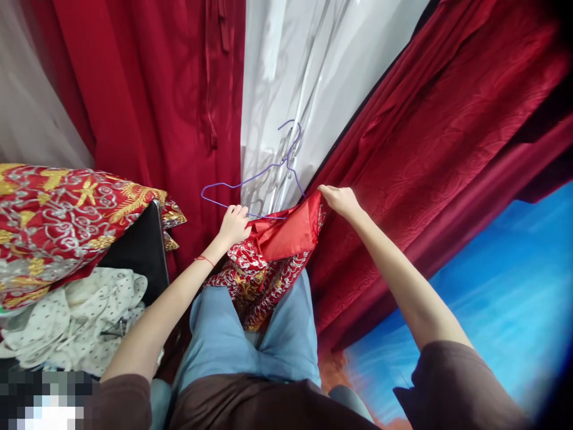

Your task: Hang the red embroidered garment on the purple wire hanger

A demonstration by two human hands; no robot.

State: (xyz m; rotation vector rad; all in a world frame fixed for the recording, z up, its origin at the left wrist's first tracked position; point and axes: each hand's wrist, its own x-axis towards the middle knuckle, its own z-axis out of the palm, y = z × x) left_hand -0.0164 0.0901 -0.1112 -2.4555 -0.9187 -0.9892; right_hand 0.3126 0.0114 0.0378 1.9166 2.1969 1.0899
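L hand [235, 226] & R hand [342, 200], both closed, hold red garment [293, 233] wide, prob. so purple hanger [285, 160] has room inside.

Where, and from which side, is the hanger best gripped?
Probably at the hanger's neck, from the far side: the wires meet there below the hook, clear of the garment, while the lower bar runs to the garment beside the left hand.
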